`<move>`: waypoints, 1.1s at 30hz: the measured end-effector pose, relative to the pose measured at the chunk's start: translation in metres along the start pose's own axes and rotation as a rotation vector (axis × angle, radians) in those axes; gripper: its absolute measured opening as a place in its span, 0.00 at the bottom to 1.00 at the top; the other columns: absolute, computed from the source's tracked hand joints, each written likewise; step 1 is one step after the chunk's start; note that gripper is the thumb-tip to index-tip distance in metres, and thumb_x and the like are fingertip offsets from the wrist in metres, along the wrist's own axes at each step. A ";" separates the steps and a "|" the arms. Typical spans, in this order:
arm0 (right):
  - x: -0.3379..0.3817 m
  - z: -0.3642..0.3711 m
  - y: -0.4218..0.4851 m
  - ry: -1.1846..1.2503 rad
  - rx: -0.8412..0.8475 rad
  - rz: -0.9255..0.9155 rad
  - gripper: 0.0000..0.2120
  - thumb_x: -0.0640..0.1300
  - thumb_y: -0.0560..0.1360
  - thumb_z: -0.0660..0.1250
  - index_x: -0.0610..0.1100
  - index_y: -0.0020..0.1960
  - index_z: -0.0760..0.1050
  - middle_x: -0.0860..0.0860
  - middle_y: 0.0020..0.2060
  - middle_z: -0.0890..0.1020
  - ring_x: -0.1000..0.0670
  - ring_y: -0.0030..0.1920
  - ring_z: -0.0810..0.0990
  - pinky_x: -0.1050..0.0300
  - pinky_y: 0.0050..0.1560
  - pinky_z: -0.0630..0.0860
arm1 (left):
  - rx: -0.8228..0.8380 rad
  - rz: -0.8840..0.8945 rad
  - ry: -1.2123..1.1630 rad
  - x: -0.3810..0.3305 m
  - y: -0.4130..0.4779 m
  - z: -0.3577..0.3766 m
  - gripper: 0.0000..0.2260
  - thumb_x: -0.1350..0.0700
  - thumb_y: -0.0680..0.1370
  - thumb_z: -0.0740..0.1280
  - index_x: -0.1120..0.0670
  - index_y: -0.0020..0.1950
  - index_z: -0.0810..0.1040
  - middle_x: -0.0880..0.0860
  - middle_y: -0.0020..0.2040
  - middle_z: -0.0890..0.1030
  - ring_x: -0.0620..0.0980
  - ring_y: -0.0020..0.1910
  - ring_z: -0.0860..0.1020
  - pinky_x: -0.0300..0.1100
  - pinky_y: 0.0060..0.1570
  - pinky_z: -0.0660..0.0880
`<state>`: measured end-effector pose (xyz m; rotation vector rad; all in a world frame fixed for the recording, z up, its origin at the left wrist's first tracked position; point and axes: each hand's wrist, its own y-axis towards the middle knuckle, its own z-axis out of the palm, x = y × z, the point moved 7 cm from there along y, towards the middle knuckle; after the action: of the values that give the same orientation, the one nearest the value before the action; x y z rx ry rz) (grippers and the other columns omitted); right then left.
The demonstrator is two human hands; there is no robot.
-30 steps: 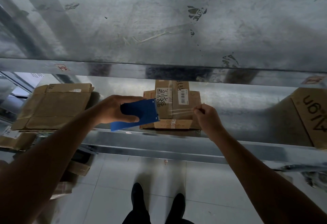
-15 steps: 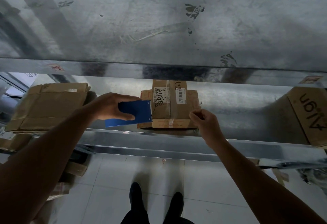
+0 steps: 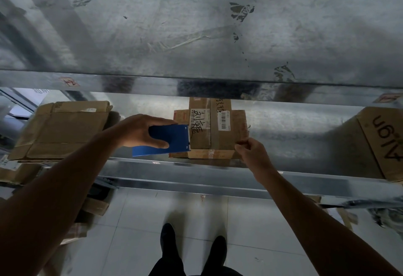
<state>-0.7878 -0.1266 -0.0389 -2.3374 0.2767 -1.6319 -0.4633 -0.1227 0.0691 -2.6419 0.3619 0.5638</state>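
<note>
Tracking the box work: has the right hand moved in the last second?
Yes, slightly: the right hand has slid toward the person along the right edge of the cardboard box, now pinching its front right corner.

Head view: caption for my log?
Left hand holds a blue tool against a taped box on a shelf; right hand pinches its right edge.

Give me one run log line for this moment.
left hand: grips blue tool beside box | right hand: pinches box's right edge | box: on metal shelf
</note>
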 end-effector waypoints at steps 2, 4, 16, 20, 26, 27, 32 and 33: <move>0.001 -0.001 0.001 -0.038 0.025 -0.037 0.05 0.41 0.81 0.64 0.49 0.54 0.75 0.49 0.50 0.83 0.48 0.48 0.84 0.52 0.48 0.82 | -0.002 -0.001 0.002 -0.001 0.001 0.001 0.31 0.43 0.72 0.76 0.36 0.72 0.67 0.46 0.62 0.80 0.47 0.54 0.78 0.44 0.53 0.79; 0.000 -0.001 0.003 -0.152 0.030 -0.071 0.07 0.38 0.80 0.62 0.47 0.54 0.76 0.49 0.47 0.83 0.49 0.45 0.83 0.54 0.44 0.81 | 0.004 0.001 0.025 -0.001 0.002 0.003 0.32 0.43 0.72 0.75 0.38 0.73 0.68 0.46 0.63 0.80 0.47 0.54 0.78 0.43 0.54 0.79; 0.042 -0.013 -0.011 -0.307 -0.363 -0.456 0.08 0.45 0.85 0.57 0.46 0.52 0.73 0.50 0.45 0.79 0.49 0.47 0.77 0.55 0.45 0.75 | -0.011 -0.017 -0.053 0.014 0.000 0.002 0.31 0.44 0.72 0.76 0.35 0.71 0.67 0.41 0.59 0.77 0.44 0.53 0.77 0.40 0.52 0.78; 0.083 0.044 -0.023 -0.601 -0.056 -0.870 0.18 0.51 0.83 0.58 0.41 0.65 0.74 0.43 0.62 0.79 0.46 0.65 0.75 0.53 0.63 0.74 | -0.012 -0.003 -0.047 0.014 0.001 0.003 0.31 0.46 0.72 0.76 0.38 0.73 0.68 0.42 0.59 0.76 0.46 0.54 0.77 0.43 0.53 0.79; 0.066 0.077 -0.003 -0.771 0.059 -0.965 0.23 0.51 0.85 0.57 0.41 0.75 0.69 0.42 0.75 0.71 0.44 0.78 0.64 0.41 0.78 0.63 | -0.013 -0.002 -0.085 0.019 -0.001 0.004 0.30 0.44 0.72 0.76 0.33 0.70 0.67 0.43 0.62 0.78 0.47 0.57 0.78 0.47 0.55 0.80; 0.062 0.078 -0.003 -0.774 0.054 -0.991 0.23 0.51 0.84 0.58 0.40 0.74 0.70 0.41 0.74 0.72 0.44 0.77 0.66 0.41 0.77 0.65 | -0.013 -0.004 -0.087 0.019 -0.001 0.005 0.30 0.43 0.72 0.76 0.33 0.70 0.67 0.44 0.63 0.78 0.47 0.57 0.78 0.48 0.55 0.80; 0.055 0.078 0.000 -0.760 0.000 -1.104 0.24 0.56 0.81 0.66 0.39 0.68 0.77 0.40 0.70 0.77 0.41 0.73 0.73 0.39 0.71 0.72 | -0.024 -0.025 -0.102 0.021 -0.005 0.008 0.30 0.44 0.71 0.77 0.31 0.69 0.67 0.43 0.64 0.79 0.46 0.57 0.78 0.46 0.56 0.80; 0.055 0.080 0.000 -0.791 0.006 -1.123 0.25 0.57 0.80 0.67 0.40 0.68 0.78 0.40 0.69 0.77 0.40 0.72 0.74 0.38 0.70 0.73 | -0.026 -0.031 -0.103 0.022 -0.006 0.007 0.31 0.44 0.71 0.77 0.32 0.69 0.67 0.43 0.64 0.78 0.46 0.57 0.78 0.45 0.56 0.79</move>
<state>-0.6936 -0.1348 -0.0162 -3.0612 -1.3812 -0.7412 -0.4444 -0.1178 0.0553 -2.6263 0.2833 0.6958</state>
